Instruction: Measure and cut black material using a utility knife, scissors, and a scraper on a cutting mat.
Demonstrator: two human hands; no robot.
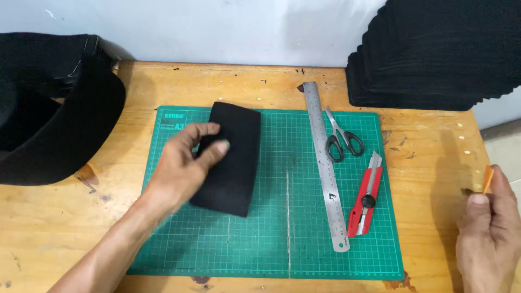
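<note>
My left hand pinches the left edge of a black rectangular fabric piece that lies on the green cutting mat. Its thumb and fingers press on the cloth. My right hand is off the mat at the table's right edge, holding a small orange piece between thumb and fingers. A steel ruler lies lengthwise on the mat, right of the fabric.
Black-handled scissors and a red utility knife lie right of the ruler. A tall stack of black fabric pieces fills the back right corner. A large roll of black material sits at the left on the wooden table.
</note>
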